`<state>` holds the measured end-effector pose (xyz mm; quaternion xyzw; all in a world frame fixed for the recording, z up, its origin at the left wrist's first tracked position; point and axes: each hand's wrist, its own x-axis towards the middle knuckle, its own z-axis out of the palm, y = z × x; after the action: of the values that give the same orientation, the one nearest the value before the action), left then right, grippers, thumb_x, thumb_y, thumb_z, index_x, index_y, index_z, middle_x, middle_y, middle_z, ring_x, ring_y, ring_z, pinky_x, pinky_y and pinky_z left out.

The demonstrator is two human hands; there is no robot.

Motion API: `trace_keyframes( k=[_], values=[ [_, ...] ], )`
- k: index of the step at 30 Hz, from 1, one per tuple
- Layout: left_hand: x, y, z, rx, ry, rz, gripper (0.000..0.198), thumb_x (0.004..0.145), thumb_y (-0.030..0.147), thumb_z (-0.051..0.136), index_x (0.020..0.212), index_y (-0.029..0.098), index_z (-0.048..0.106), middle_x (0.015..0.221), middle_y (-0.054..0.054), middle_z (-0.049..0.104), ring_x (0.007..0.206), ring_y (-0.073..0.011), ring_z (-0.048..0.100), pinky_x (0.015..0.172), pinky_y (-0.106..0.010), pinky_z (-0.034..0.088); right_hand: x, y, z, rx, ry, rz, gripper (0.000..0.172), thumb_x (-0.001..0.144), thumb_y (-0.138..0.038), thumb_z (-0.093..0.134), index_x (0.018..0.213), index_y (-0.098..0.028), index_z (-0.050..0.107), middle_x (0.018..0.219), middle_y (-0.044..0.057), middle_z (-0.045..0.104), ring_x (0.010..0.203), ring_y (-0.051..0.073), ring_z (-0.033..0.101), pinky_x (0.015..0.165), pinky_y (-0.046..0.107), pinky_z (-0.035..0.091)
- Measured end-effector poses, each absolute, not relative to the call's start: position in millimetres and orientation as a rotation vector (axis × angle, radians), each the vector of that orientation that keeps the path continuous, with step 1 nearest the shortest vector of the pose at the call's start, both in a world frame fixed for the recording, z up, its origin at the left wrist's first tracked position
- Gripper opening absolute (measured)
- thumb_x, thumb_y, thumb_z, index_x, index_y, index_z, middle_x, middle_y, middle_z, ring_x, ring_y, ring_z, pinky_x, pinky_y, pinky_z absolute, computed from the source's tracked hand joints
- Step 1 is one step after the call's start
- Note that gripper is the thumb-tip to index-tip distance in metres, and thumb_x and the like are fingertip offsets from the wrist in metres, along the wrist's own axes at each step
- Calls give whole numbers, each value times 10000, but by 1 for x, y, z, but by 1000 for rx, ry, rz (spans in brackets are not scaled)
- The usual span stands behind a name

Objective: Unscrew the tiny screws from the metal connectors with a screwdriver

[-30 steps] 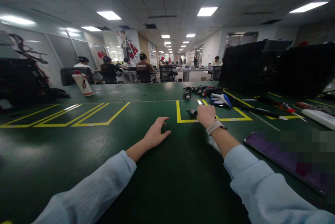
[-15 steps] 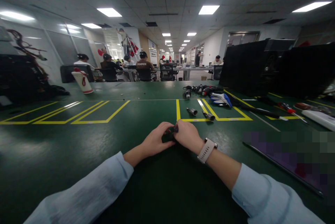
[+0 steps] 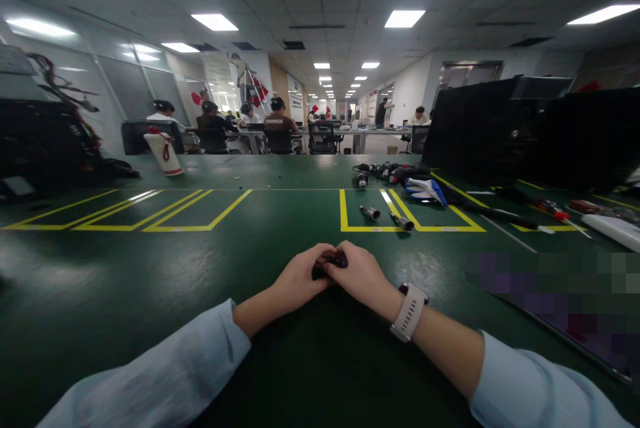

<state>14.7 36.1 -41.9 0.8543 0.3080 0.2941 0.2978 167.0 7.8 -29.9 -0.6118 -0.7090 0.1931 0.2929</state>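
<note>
Fingertips of my left hand and my right hand meet just above the green tabletop. A small dark, purplish object shows between them, mostly covered by the fingers, so its kind cannot be made out. Both hands are closed around it, thumbs nearly touching. A light watch band circles my right wrist. Beyond the right hand lie two metal socket bits, one inside a yellow taped outline and the other across its tape.
Blue-and-white gloves and dark tools lie at the back right. A screwdriver and a white bar are farther right, near a dark, blurred-out panel. A white cup stands back left. People sit at desks beyond.
Both hands have come slightly lower and toward me, and their fingers have closed in more tightly over the small object. The view has shifted a little.
</note>
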Motion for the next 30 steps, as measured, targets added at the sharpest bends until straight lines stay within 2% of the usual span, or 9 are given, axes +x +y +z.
trace_keyframes(
  k=[7, 13, 19, 30],
  values=[
    [10, 37, -42, 2179, 754, 782, 433, 708, 157, 627, 1132, 201, 553, 1131, -61, 610, 1025, -199, 572, 893, -358, 452, 177, -1, -33, -1506, -1765, 691, 158, 768, -283, 573, 871, -169, 611, 862, 58, 646, 795, 186, 589, 662, 286, 422],
    [10, 42, -42, 2060, 815, 744, 376, 663, 165, 691, 1034, 171, 635, 998, -58, 674, 915, -207, 618, 851, -363, 474, 186, -3, -34, -1440, -1704, 805, 148, 776, -194, 550, 896, -152, 624, 914, 63, 641, 859, 189, 581, 760, 311, 437],
    [11, 40, -44, 2035, 821, 816, 460, 618, 127, 719, 1063, 180, 615, 1025, -56, 671, 945, -209, 616, 857, -365, 478, 190, -3, -36, -1413, -1684, 836, 148, 760, -151, 551, 890, -148, 620, 921, 57, 636, 867, 181, 577, 779, 314, 435],
    [7, 36, -46, 2404, 951, 926, 366, 707, 151, 648, 1064, 224, 611, 1058, -44, 661, 992, -208, 601, 901, -387, 453, 195, -9, -35, -1411, -1733, 792, 187, 764, -127, 533, 924, -168, 620, 928, 47, 641, 864, 177, 581, 788, 325, 436]
  ],
)
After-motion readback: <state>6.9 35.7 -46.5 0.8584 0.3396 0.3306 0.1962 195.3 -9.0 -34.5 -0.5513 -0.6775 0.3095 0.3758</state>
